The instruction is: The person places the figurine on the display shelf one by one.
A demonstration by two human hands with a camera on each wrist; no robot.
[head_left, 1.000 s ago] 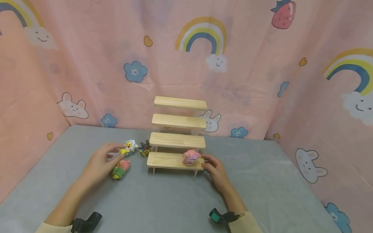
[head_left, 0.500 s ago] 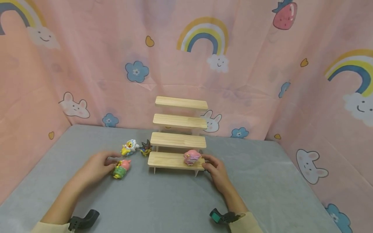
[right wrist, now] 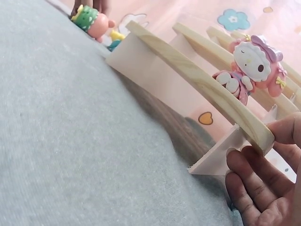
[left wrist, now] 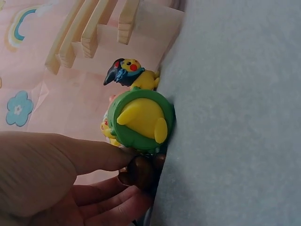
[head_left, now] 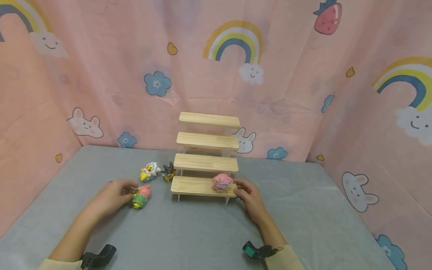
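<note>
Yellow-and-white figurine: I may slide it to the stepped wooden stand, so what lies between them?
A dark-hooded Pikachu figurine lies between the yellow-and-white figurine and the stepped wooden stand; the head view shows it.

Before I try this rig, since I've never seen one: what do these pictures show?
No robot here: a person's left hand and right hand work bare. The head camera looks down; each wrist camera sees its own hand closely. On the grey surface are a wooden stand with four steps, a green figure, a yellow figure and a dark-eared figure. A pink figure sits on the lowest step. The right hand grips that step's end; the left hand is at a brown thing, its hold unclear.
</note>
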